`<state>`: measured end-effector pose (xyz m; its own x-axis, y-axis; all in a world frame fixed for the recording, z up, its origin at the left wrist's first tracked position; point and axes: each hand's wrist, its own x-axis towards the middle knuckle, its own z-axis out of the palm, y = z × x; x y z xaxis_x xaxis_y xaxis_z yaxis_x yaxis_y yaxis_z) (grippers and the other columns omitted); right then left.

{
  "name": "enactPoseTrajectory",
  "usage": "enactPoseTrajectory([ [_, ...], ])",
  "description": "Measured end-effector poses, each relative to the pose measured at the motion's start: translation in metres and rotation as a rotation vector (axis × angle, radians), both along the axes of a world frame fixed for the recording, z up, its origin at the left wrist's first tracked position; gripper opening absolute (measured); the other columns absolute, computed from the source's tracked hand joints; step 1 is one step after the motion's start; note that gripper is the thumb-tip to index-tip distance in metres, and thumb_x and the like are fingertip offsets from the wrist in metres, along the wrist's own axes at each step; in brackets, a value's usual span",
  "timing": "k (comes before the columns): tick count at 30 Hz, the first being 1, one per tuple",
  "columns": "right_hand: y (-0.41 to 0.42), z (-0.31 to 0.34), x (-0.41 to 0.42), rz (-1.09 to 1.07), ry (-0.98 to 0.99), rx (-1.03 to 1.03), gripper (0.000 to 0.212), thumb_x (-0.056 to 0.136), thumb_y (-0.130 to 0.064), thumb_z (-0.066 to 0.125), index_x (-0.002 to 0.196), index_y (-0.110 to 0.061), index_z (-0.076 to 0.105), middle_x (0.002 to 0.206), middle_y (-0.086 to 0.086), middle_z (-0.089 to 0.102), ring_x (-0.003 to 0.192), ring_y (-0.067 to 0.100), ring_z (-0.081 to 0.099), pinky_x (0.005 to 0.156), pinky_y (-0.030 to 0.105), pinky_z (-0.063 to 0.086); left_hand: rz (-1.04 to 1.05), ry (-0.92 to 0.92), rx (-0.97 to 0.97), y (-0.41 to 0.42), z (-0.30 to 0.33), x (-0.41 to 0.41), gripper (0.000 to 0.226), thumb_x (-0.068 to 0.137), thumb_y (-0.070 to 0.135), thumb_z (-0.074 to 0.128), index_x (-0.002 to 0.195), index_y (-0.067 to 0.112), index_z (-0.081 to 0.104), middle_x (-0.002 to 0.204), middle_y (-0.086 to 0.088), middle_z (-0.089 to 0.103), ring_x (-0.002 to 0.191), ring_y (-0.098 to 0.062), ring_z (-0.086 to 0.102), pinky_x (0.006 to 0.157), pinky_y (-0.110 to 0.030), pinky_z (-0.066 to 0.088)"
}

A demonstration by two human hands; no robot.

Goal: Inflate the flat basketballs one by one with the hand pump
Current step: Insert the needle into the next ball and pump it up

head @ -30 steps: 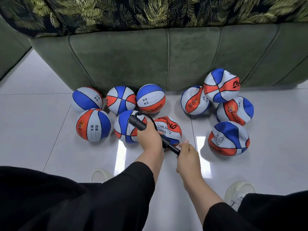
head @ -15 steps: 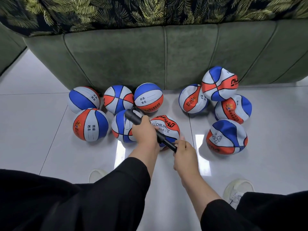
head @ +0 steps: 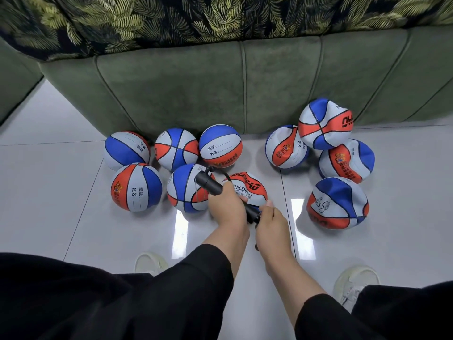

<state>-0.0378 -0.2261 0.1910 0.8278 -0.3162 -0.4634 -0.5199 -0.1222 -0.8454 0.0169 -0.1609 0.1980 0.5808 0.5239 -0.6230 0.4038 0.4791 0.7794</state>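
Gripping the black pump (head: pixel 221 195) barrel in my left hand (head: pixel 226 207), my right hand (head: pixel 270 223) pinches its handle end (both curled tight), just above the sagging ball (head: pixel 247 190) beyond my knuckles.

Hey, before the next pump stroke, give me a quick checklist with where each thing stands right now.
1. Left hand grips the pump barrel: ok.
2. Right hand holds the pump's near end: ok.
3. Hose joined to the CHILDREN ball: cannot tell, the needle is hidden.
4. That ball is fully round: not ok, its top looks dented.
5. Flat balls left: yes, the dimpled ball on the right, among others.
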Motion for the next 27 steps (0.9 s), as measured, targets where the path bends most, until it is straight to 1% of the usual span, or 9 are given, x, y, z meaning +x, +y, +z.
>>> enactPoseTrajectory([
  [2, 0.000, 0.000, -0.002, 0.013, -0.012, -0.006, 0.049, 0.110, -0.049, 0.026, 0.098, -0.016, 0.061, 0.084, 0.003, 0.063, 0.077, 0.021, 0.058, 0.077, 0.043, 0.055, -0.012, 0.001, 0.017, 0.004, 0.004, 0.003, 0.007, 0.092, 0.020, 0.055, 0.092, 0.014, 0.057, 0.066, -0.006, 0.062, 0.052, -0.018, 0.056, 0.050, -0.026, 0.050],
  [5, -0.005, 0.000, -0.004, 0.013, -0.029, -0.050, 0.048, 0.110, -0.049, 0.028, 0.094, -0.019, 0.062, 0.083, 0.003, 0.064, 0.078, 0.021, 0.060, 0.068, 0.034, 0.048, 0.027, 0.013, -0.009, 0.019, 0.006, 0.015, 0.013, 0.091, 0.022, 0.057, 0.099, 0.012, 0.058, 0.060, -0.004, 0.060, 0.052, -0.020, 0.055, 0.054, -0.031, 0.053],
  [8, -0.008, -0.003, -0.007, 0.012, -0.006, -0.070, 0.051, 0.108, -0.053, 0.027, 0.096, -0.021, 0.064, 0.085, 0.002, 0.065, 0.081, 0.022, 0.062, 0.076, 0.040, 0.053, 0.080, 0.048, -0.005, 0.032, 0.003, 0.021, 0.023, 0.090, 0.022, 0.055, 0.107, 0.009, 0.062, 0.067, -0.008, 0.063, 0.051, -0.020, 0.056, 0.048, -0.028, 0.051],
  [12, -0.006, -0.001, -0.006, 0.034, 0.001, -0.098, 0.047, 0.110, -0.049, 0.025, 0.101, -0.019, 0.060, 0.089, -0.002, 0.063, 0.084, 0.014, 0.060, 0.077, 0.034, 0.044, 0.061, 0.054, -0.027, 0.023, -0.001, 0.014, 0.022, 0.092, 0.026, 0.057, 0.107, 0.011, 0.062, 0.069, -0.007, 0.064, 0.055, -0.021, 0.057, 0.052, -0.029, 0.051],
  [15, -0.004, 0.004, 0.000, 0.021, -0.008, -0.081, 0.045, 0.111, -0.047, 0.026, 0.106, -0.016, 0.059, 0.095, 0.000, 0.064, 0.088, 0.019, 0.061, 0.079, 0.032, 0.043, 0.053, 0.050, -0.037, 0.007, 0.000, 0.005, 0.021, 0.093, 0.027, 0.057, 0.106, 0.011, 0.061, 0.072, -0.007, 0.067, 0.054, -0.018, 0.060, 0.050, -0.027, 0.051],
  [19, -0.004, 0.006, 0.006, 0.028, -0.030, -0.070, 0.038, 0.111, -0.046, 0.026, 0.108, -0.022, 0.055, 0.094, -0.007, 0.060, 0.087, 0.015, 0.058, 0.080, 0.035, 0.048, 0.061, 0.036, -0.071, -0.001, 0.002, 0.001, 0.030, 0.092, 0.024, 0.055, 0.117, 0.007, 0.061, 0.068, -0.006, 0.067, 0.058, -0.021, 0.061, 0.060, -0.036, 0.058],
  [21, -0.003, 0.007, 0.006, 0.029, -0.022, -0.043, 0.043, 0.110, -0.048, 0.026, 0.109, -0.020, 0.058, 0.093, -0.004, 0.063, 0.082, 0.015, 0.058, 0.083, 0.043, 0.056, 0.042, 0.036, -0.074, 0.001, 0.005, 0.000, 0.024, 0.093, 0.024, 0.056, 0.112, 0.010, 0.061, 0.074, -0.006, 0.067, 0.058, -0.019, 0.063, 0.055, -0.032, 0.059],
  [24, -0.003, 0.006, 0.004, 0.033, -0.020, -0.027, 0.048, 0.110, -0.050, 0.026, 0.109, -0.018, 0.062, 0.090, 0.000, 0.063, 0.081, 0.018, 0.057, 0.084, 0.043, 0.056, 0.015, 0.018, -0.040, 0.005, 0.013, 0.007, 0.013, 0.093, 0.023, 0.057, 0.100, 0.012, 0.060, 0.067, -0.006, 0.062, 0.052, -0.018, 0.058, 0.047, -0.027, 0.053],
  [27, -0.009, 0.002, 0.003, 0.005, -0.019, -0.069, 0.048, 0.109, -0.051, 0.029, 0.101, -0.020, 0.064, 0.089, 0.005, 0.067, 0.082, 0.026, 0.063, 0.082, 0.046, 0.058, 0.032, 0.021, -0.059, 0.017, 0.013, 0.018, 0.013, 0.089, 0.023, 0.057, 0.098, 0.014, 0.059, 0.059, -0.005, 0.061, 0.058, -0.023, 0.057, 0.063, -0.043, 0.060],
])
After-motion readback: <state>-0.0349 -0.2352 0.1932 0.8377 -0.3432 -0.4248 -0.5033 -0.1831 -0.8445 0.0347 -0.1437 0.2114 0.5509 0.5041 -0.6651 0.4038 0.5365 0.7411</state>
